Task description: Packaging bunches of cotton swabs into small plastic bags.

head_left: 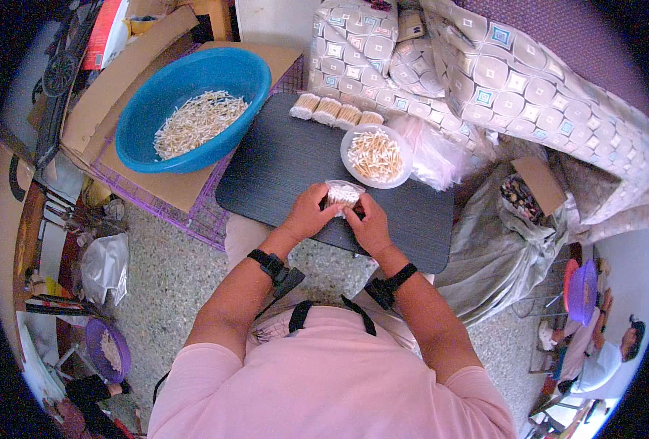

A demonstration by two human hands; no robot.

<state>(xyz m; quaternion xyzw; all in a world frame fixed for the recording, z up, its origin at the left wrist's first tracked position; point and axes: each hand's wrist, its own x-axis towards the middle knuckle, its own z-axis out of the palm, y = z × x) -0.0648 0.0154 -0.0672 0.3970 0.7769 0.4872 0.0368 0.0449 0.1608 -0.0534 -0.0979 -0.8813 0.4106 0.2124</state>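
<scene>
My left hand (308, 211) and my right hand (370, 225) meet over the near edge of a dark tabletop (266, 164). Between their fingers is a small clear plastic bag of cotton swabs (344, 192), its white tips facing up. Both hands are closed on it, thumbs on the near side. Just beyond, a white bowl (406, 157) holds loose cotton swabs (375, 155). Several filled packs of cotton swabs (337, 112) stand in a row at the table's far edge. A heap of clear plastic bags (434, 155) lies right of the bowl.
A large blue basin (136, 132) of loose swabs rests on cardboard (169, 192) over a purple wire rack (200, 228) at left. Patterned cloth (500, 91) covers the seat behind. A grey sack (478, 271) hangs at right. Another person (599, 366) sits far right, beside a purple basin (582, 293).
</scene>
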